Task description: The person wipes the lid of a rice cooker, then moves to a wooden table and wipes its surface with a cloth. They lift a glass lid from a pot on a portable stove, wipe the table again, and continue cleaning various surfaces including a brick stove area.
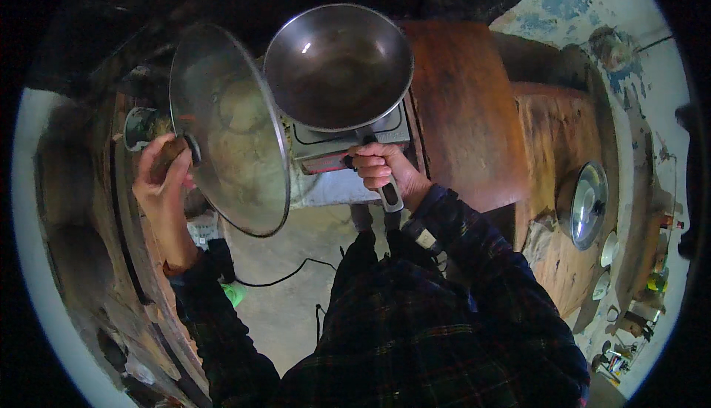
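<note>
My left hand [166, 180] grips the knob of a large glass lid [244, 130] with a metal rim, held tilted nearly on edge, left of the wok. My right hand [383, 169] is closed around the handle [392, 196] of a metal wok [339, 69]. The wok is over a portable stove [350, 141] with a silver top and a red strip along its front; whether it rests on the stove or is raised cannot be told. The wok's inside is dark and shiny, and whether it holds any liquid is unclear.
A reddish-brown wooden board [461, 113] lies right of the stove. Farther right, a lidded pan [589, 205] and bowls [609, 250] stand on a wooden table [555, 186]. A container [141, 128] is at the left. A black cable [278, 283] crosses the floor.
</note>
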### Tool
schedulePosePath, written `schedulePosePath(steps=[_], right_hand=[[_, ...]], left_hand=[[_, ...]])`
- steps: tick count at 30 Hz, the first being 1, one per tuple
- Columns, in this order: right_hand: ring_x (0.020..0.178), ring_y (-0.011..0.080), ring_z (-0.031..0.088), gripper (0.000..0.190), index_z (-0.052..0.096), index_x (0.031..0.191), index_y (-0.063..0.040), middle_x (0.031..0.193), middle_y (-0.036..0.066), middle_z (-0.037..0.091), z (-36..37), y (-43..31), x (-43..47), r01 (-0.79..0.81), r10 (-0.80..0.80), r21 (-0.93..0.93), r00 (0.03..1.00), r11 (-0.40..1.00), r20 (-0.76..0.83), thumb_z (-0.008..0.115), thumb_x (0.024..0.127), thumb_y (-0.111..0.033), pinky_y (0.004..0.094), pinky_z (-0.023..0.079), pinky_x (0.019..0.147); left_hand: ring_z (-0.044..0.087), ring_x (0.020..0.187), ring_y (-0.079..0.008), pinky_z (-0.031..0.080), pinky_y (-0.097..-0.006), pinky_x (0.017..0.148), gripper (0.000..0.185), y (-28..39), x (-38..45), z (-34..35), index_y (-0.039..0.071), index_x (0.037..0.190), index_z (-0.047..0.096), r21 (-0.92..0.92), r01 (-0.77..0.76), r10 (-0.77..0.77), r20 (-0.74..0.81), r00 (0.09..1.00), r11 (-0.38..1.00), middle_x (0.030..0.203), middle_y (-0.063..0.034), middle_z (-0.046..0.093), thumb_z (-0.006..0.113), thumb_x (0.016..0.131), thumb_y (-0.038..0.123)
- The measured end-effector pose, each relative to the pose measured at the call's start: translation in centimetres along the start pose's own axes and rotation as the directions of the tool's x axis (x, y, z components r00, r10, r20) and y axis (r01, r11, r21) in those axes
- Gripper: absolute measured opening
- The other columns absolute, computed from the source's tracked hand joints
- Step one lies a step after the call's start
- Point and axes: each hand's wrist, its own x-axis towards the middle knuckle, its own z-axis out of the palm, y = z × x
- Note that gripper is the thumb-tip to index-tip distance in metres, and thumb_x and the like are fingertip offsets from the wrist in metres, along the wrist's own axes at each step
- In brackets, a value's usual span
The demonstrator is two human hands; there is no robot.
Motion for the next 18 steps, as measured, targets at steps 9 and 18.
schedulePosePath(steps=[9, 18], right_hand=[[0.041, 0.0021, 0.029, 0.020, 0.060, 0.108, -0.004, 0.056, -0.009, 0.033, 0.1, 1.0, 0.6, 0.035, -0.034, 0.029, 0.999, 0.999, -0.041, 0.053, 0.100, -0.022, 0.0200, 0.023, 0.036], [0.066, 0.0161, 0.058, 0.053, 0.059, 0.123, -0.005, 0.071, 0.003, 0.055, 1.7, 1.5, -1.6, 0.047, -0.124, -0.399, 0.978, 0.916, -0.169, 0.054, 0.096, -0.050, 0.0300, 0.047, 0.049]], left_hand=[[0.059, 0.068, -0.0075, 0.047, -0.0210, 0.056, 0.033, 0.0, 6.7, 11.0, 0.005, 0.108, 0.070, 0.150, -0.115, 0.073, 0.259, 0.963, 0.982, 0.089, -0.0022, 0.067, 0.078, 0.077, 0.007], [0.067, 0.086, -0.0310, 0.052, -0.0367, 0.077, 0.036, -2.8, 10.4, 21.4, 0.007, 0.099, 0.072, 0.391, -0.485, 0.268, 0.492, 0.828, 0.782, 0.094, -0.0151, 0.068, 0.077, 0.067, 0.024]])
